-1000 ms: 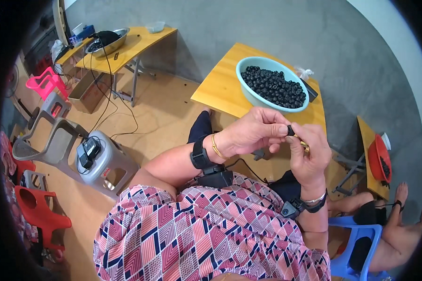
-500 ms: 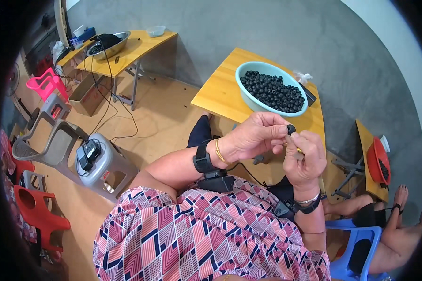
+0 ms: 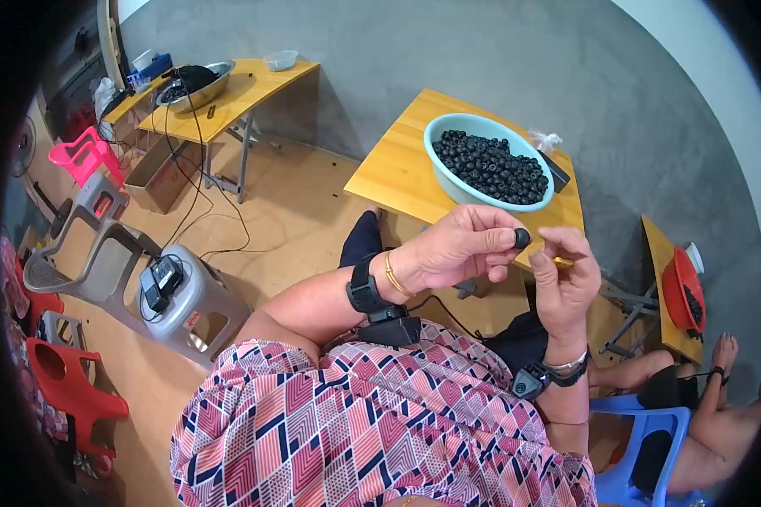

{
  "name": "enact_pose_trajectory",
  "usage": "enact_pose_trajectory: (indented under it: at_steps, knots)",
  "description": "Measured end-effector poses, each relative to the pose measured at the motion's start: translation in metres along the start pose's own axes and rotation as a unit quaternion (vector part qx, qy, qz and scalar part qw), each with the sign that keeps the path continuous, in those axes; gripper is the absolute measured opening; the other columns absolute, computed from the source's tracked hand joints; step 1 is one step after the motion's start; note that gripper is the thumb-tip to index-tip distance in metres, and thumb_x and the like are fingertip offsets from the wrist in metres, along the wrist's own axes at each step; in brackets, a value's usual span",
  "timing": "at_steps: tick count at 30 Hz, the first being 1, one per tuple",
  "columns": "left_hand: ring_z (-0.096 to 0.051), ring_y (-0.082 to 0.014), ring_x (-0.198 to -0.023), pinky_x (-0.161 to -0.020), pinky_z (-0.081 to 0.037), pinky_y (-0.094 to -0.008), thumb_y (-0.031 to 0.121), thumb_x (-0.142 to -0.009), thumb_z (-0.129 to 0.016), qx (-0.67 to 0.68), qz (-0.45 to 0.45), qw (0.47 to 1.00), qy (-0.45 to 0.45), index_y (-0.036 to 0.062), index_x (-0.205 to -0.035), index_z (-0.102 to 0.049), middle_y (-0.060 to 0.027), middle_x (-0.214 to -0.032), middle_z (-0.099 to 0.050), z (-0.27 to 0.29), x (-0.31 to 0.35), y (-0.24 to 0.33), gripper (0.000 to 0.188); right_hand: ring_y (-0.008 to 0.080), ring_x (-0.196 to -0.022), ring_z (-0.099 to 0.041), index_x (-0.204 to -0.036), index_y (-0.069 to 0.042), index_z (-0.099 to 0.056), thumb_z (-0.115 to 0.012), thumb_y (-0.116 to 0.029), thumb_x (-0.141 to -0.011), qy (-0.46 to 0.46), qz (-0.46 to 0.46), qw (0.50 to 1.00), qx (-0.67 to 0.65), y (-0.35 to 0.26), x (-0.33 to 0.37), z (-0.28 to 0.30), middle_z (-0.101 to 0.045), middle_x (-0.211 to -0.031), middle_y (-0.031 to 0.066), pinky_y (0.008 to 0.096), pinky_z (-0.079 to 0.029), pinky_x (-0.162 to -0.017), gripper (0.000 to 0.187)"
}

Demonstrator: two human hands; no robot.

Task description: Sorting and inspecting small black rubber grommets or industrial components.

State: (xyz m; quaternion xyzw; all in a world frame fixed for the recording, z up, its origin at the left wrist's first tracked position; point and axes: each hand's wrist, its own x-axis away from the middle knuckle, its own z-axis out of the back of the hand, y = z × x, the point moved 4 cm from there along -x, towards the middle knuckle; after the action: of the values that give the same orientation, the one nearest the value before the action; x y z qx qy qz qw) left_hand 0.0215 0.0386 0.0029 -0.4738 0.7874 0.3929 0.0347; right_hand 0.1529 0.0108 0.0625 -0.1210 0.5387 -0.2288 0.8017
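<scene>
Between the thumb and fingertips of my left hand (image 3: 473, 242), a small black round piece (image 3: 522, 238) is pinched. My right hand (image 3: 566, 283) is just to its right, apart from the piece, with its fingers curled. A bit of yellow (image 3: 562, 263) shows among those fingers; whether it is a ring or part of a small tool I cannot make out. Beyond both hands, a pale blue basin (image 3: 448, 176) heaped with black ring-like pieces (image 3: 490, 166) stands on a wooden folding table (image 3: 389, 165).
Behind the basin lie a dark flat object (image 3: 555, 171) and a clear plastic bag (image 3: 546, 139). A grey stool (image 3: 203, 296) carries black devices with cables. At right, another person sits on a blue chair (image 3: 651, 444) near a red basin (image 3: 676, 291). Another table (image 3: 262, 80) stands far left.
My right hand has drawn away to the right from the black piece, and its thumb has parted from it. My left hand keeps its pinch in nearly the same place.
</scene>
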Motion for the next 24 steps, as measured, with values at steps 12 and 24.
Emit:
enact_pose_trajectory:
  at_steps: [12, 24]
  knots:
    - [-0.054, -0.012, -0.055, -0.049, -0.044, -0.0221, 0.018, -0.081, -0.062, -0.084, 0.079, 0.993, 0.009, 0.0013, -0.097, -0.059, -0.0074, -0.084, -0.062, 0.003, 0.0, 0.0, 0.023, 0.0223, -0.06, -0.053, -0.096, -0.002, -0.057, -0.062, -0.008, -0.077, -0.153, 0.016, 0.988, 0.03, -0.004, -0.012, -0.002, -0.052, -0.072, 0.0099, 0.029, -0.042, -0.054, 0.021]
    - [-0.053, -0.0096, -0.066, -0.054, -0.044, -0.023, 0.013, -0.085, -0.058, -0.013, 0.013, 0.997, 0.073, 0.0033, -0.092, -0.061, -0.0035, -0.079, -0.06, 0.011, -0.004, -0.002, 0.013, 0.0245, -0.06, -0.056, -0.092, -0.001, -0.056, -0.055, 0.013, -0.06, 0.006, 0.157, 0.98, 0.124, 0.007, 0.004, -0.015, -0.054, -0.076, 0.0104, 0.0299, -0.045, -0.051, 0.035]
